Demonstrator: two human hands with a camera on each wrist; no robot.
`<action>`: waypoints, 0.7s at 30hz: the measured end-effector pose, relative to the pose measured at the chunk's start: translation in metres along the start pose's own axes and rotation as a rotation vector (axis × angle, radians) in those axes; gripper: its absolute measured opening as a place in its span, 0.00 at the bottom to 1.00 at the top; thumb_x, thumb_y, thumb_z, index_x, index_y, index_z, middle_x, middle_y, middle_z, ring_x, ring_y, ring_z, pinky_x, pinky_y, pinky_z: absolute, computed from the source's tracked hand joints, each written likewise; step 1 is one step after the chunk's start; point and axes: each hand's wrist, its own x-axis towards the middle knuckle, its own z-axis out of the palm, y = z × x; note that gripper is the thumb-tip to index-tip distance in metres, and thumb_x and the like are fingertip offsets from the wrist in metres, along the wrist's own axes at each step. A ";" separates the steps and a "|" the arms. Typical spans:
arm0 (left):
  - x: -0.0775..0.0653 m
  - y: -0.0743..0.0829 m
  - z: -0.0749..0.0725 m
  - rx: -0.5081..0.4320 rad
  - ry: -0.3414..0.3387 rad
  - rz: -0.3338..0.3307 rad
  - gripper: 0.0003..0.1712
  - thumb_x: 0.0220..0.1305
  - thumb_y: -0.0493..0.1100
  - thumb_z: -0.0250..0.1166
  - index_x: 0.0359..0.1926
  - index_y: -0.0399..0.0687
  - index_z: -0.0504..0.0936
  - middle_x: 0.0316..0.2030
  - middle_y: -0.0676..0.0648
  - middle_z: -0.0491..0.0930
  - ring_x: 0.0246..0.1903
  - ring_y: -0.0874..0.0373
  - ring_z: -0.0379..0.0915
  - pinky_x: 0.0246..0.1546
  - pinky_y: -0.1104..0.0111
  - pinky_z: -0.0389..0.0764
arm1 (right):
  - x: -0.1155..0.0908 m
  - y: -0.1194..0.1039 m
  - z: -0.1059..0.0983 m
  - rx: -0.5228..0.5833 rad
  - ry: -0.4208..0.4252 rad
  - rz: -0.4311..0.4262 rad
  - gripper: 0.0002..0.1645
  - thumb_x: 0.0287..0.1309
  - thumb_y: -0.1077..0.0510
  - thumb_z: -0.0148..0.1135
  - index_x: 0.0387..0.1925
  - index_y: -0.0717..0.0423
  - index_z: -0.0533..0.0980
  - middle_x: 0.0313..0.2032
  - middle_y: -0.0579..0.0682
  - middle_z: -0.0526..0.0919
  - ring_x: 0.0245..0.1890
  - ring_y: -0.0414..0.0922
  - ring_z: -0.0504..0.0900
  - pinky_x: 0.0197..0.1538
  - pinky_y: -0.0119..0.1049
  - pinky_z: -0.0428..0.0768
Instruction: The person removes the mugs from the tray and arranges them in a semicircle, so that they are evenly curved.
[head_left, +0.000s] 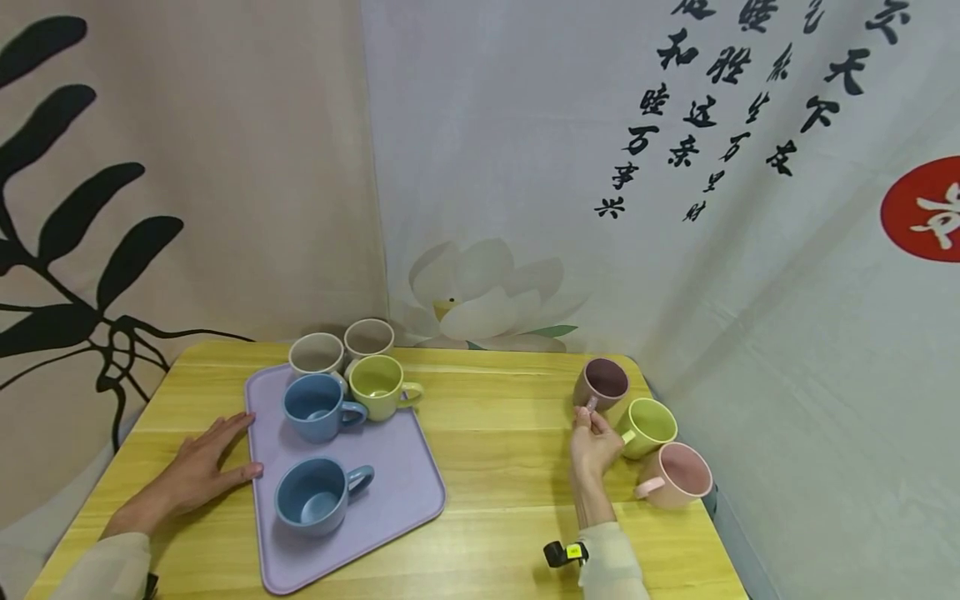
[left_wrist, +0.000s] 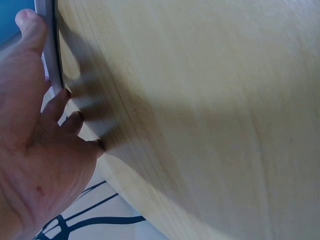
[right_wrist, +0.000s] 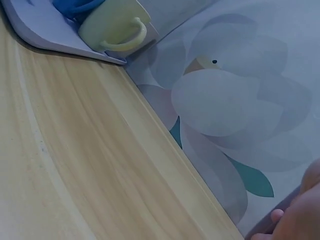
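At the table's back right, my right hand (head_left: 595, 450) pinches the small handle of a mauve mug (head_left: 603, 385). A yellow-green mug (head_left: 649, 427) and a pink mug (head_left: 677, 477) stand just right of that hand. On the left, my left hand (head_left: 191, 475) lies with fingers spread, touching the left edge of a lilac tray (head_left: 390, 492). Two blue mugs, one at the front (head_left: 313, 498) and one behind it (head_left: 318, 408), a yellow-green mug (head_left: 377, 388) and two greyish mugs (head_left: 317, 354) are grouped on or at that tray. In the right wrist view, little of the right hand (right_wrist: 297, 217) shows.
The wooden table (head_left: 510, 467) extends between the tray and the right-hand mugs. A printed cloth (head_left: 480, 167) hangs right behind the table's back edge and along its right side.
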 end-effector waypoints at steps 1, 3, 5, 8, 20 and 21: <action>0.000 0.000 0.000 0.000 0.000 0.000 0.59 0.75 0.61 0.76 0.89 0.37 0.55 0.85 0.18 0.53 0.83 0.09 0.41 0.73 0.09 0.39 | 0.001 0.000 0.000 -0.012 0.009 -0.003 0.14 0.77 0.68 0.68 0.54 0.77 0.87 0.44 0.62 0.97 0.31 0.26 0.88 0.42 0.21 0.89; -0.001 0.001 -0.001 0.004 0.000 -0.003 0.59 0.74 0.61 0.75 0.89 0.37 0.55 0.85 0.18 0.53 0.83 0.09 0.42 0.73 0.09 0.40 | 0.002 0.000 0.000 -0.034 0.027 -0.010 0.12 0.76 0.68 0.68 0.52 0.75 0.88 0.41 0.59 0.98 0.30 0.26 0.86 0.39 0.19 0.86; -0.001 0.001 -0.001 0.005 -0.003 -0.008 0.59 0.75 0.61 0.75 0.89 0.37 0.55 0.85 0.18 0.53 0.83 0.09 0.41 0.73 0.09 0.40 | 0.003 0.001 0.000 -0.054 0.042 -0.011 0.12 0.76 0.67 0.68 0.51 0.74 0.89 0.38 0.55 0.98 0.30 0.26 0.86 0.37 0.18 0.84; -0.001 0.000 -0.001 0.004 -0.007 -0.015 0.60 0.75 0.62 0.75 0.89 0.38 0.54 0.86 0.19 0.52 0.83 0.10 0.40 0.74 0.10 0.38 | 0.004 0.002 0.000 -0.077 0.058 -0.011 0.11 0.76 0.65 0.69 0.50 0.72 0.90 0.32 0.44 0.96 0.31 0.29 0.87 0.36 0.17 0.83; 0.000 -0.001 0.001 0.006 -0.002 -0.006 0.60 0.74 0.62 0.76 0.89 0.38 0.54 0.85 0.19 0.52 0.83 0.10 0.41 0.74 0.09 0.39 | 0.005 0.004 0.003 -0.045 0.095 -0.009 0.11 0.76 0.64 0.70 0.45 0.71 0.91 0.22 0.31 0.85 0.28 0.29 0.80 0.33 0.20 0.78; 0.000 -0.001 0.001 0.004 -0.002 -0.006 0.60 0.74 0.62 0.76 0.89 0.38 0.54 0.85 0.19 0.52 0.83 0.10 0.41 0.74 0.09 0.39 | 0.005 0.005 0.004 -0.042 0.098 -0.008 0.11 0.76 0.65 0.70 0.46 0.71 0.91 0.23 0.31 0.85 0.28 0.28 0.80 0.33 0.20 0.78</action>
